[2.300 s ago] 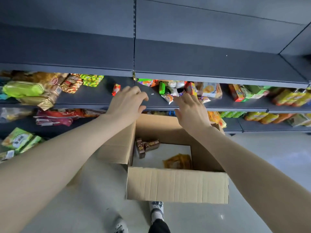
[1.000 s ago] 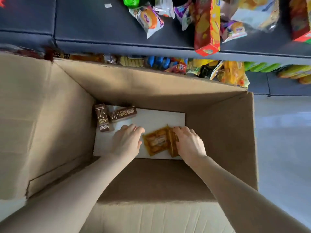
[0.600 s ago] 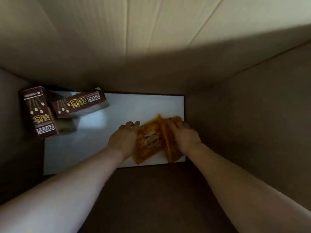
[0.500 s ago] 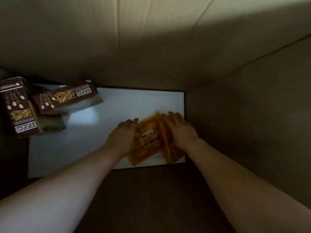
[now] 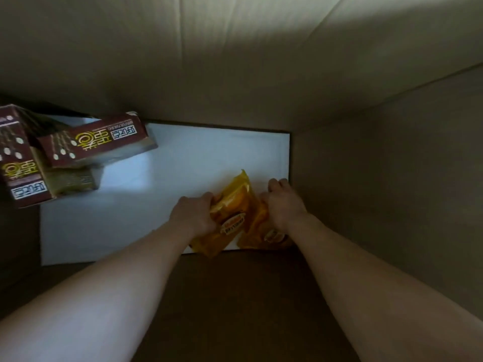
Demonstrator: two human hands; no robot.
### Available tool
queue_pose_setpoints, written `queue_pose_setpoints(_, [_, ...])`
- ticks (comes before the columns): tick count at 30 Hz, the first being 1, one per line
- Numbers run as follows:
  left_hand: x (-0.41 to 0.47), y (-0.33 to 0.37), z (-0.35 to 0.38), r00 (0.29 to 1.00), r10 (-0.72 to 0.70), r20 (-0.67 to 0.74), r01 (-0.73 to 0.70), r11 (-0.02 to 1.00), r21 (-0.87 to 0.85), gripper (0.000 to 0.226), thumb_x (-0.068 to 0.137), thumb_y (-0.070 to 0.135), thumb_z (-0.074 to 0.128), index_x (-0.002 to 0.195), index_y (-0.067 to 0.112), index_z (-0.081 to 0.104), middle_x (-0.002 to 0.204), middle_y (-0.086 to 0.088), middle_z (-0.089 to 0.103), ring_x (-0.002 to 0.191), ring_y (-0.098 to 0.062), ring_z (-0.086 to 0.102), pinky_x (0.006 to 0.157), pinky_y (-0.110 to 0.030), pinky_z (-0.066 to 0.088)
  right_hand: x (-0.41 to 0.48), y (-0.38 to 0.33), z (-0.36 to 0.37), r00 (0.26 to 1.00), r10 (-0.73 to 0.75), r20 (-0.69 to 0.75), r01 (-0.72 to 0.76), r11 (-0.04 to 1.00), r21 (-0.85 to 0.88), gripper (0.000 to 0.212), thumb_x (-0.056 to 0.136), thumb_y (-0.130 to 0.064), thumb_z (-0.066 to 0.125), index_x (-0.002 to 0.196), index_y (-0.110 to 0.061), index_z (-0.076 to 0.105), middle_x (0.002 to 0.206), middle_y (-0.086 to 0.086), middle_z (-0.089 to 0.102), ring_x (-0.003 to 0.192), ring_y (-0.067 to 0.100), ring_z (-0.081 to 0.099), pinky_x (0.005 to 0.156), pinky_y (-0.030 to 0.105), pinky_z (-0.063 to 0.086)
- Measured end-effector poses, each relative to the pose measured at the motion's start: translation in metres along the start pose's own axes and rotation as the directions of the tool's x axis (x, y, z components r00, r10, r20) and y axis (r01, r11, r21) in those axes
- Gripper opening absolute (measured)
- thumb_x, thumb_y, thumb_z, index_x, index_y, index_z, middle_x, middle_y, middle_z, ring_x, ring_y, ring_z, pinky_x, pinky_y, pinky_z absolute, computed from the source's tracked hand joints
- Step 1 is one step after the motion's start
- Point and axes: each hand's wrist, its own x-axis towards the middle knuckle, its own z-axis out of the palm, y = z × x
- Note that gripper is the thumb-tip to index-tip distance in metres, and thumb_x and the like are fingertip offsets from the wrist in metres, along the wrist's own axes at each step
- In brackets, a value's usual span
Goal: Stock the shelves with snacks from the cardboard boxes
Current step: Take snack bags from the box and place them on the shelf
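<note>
Inside brown cardboard box [image 5: 392,178], white liner sheet [image 5: 196,158] on floor. Far left: two maroon cartons [image 5: 96,139], yellow script, white label blocks, upside down, unreadable. Left hand [image 5: 193,215] fingers curled, gripping orange plastic snack packet [image 5: 230,215]; oval logo blurred. Right hand [image 5: 285,205] fingers curled over second orange packet [image 5: 264,231] by right wall.

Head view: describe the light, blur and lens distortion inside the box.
Head view: dim inside the cardboard box, lower walls in shadow; the white bottom sheet is the brightest patch; the wide lens bends the box edges; the brown cartons at left are slightly blurred; the yellow packets show colour, but soft print.
</note>
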Motion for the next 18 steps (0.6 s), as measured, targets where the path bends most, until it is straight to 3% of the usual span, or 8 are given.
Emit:
queue_pose_setpoints(3, [-0.026,-0.002,-0.026,0.998,-0.056,0.009,0.057,0.993,-0.100,0.062,0.086,0.032,0.069,0.137,0.018,0.037,0.103,-0.006,0.058,0.092,-0.025,0.057,0.071,-0.029,0.040,-0.022,-0.009,-0.012,0.996,0.083,0.036,-0.089,0.968,0.234,0.048,0.076,-0.043,0.082,0.105,-0.022,0.051,0.115,0.007,0.059,0.108,0.028,0.057,0.075,0.032,0.044])
queue_pose_setpoints(5, [-0.048,-0.005,-0.043,0.992,-0.124,-0.031,0.117,0.981,-0.151,0.054,0.088,0.032,0.066,0.131,0.016,0.038,0.099,-0.006,0.055,0.090,-0.026,0.057,0.070,-0.030,0.041,-0.039,-0.016,-0.026,0.989,0.147,0.015,-0.143,0.930,0.339,0.048,0.077,-0.044,0.081,0.103,-0.023,0.046,0.106,0.006,0.062,0.099,0.027,0.061,0.070,0.032,0.046])
queue_pose_setpoints(9, [-0.099,-0.013,-0.078,0.940,-0.312,-0.142,0.266,0.925,-0.273,0.059,0.089,0.041,0.067,0.129,0.012,0.036,0.120,-0.015,0.059,0.111,-0.036,0.060,0.074,-0.035,0.043,-0.080,-0.029,-0.067,0.977,0.209,0.039,-0.194,0.803,0.564,0.058,0.079,-0.054,0.077,0.128,-0.033,0.053,0.117,0.001,0.062,0.109,0.025,0.059,0.085,0.036,0.052])
queue_pose_setpoints(11, [-0.129,-0.016,-0.097,0.905,-0.380,-0.189,0.309,0.895,-0.322,0.062,0.091,0.042,0.066,0.134,0.011,0.034,0.125,-0.015,0.059,0.111,-0.036,0.061,0.080,-0.037,0.050,-0.104,-0.034,-0.090,0.971,0.223,0.087,-0.220,0.691,0.688,0.065,0.077,-0.060,0.076,0.131,-0.030,0.055,0.122,-0.001,0.060,0.114,0.024,0.057,0.095,0.039,0.050])
queue_pose_setpoints(13, [-0.165,-0.018,-0.114,0.878,-0.414,-0.241,0.313,0.877,-0.365,0.064,0.094,0.041,0.062,0.141,0.012,0.030,0.124,-0.014,0.060,0.105,-0.034,0.063,0.079,-0.039,0.054,-0.131,-0.040,-0.113,0.954,0.268,0.132,-0.260,0.525,0.810,0.075,0.070,-0.063,0.080,0.130,-0.027,0.055,0.120,-0.002,0.061,0.111,0.021,0.059,0.095,0.039,0.052])
queue_pose_setpoints(15, [-0.206,-0.020,-0.133,0.856,-0.438,-0.275,0.304,0.857,-0.416,0.065,0.096,0.040,0.059,0.146,0.013,0.027,0.128,-0.014,0.057,0.106,-0.033,0.063,0.068,-0.034,0.048,-0.161,-0.044,-0.134,0.937,0.293,0.192,-0.267,0.242,0.933,0.082,0.065,-0.052,0.087,0.135,-0.024,0.053,0.123,0.003,0.063,0.107,0.023,0.064,0.090,0.042,0.057])
queue_pose_setpoints(17, [-0.251,-0.022,-0.150,0.842,-0.458,-0.284,0.286,0.827,-0.484,0.064,0.097,0.041,0.058,0.145,0.011,0.030,0.132,-0.016,0.055,0.109,-0.035,0.061,0.069,-0.035,0.046,-0.195,-0.048,-0.155,0.942,0.244,0.231,-0.229,-0.039,0.973,0.063,0.074,-0.029,0.088,0.127,-0.020,0.054,0.115,0.007,0.067,0.098,0.024,0.068,0.079,0.040,0.059])
queue_pose_setpoints(18, [-0.274,-0.024,-0.158,0.836,-0.470,-0.284,0.280,0.810,-0.516,0.064,0.096,0.042,0.059,0.144,0.010,0.031,0.134,-0.017,0.054,0.113,-0.037,0.059,0.076,-0.040,0.048,-0.213,-0.050,-0.165,0.950,0.206,0.233,-0.210,-0.128,0.969,0.049,0.078,-0.020,0.085,0.117,-0.020,0.056,0.109,0.007,0.068,0.094,0.024,0.069,0.075,0.039,0.059])
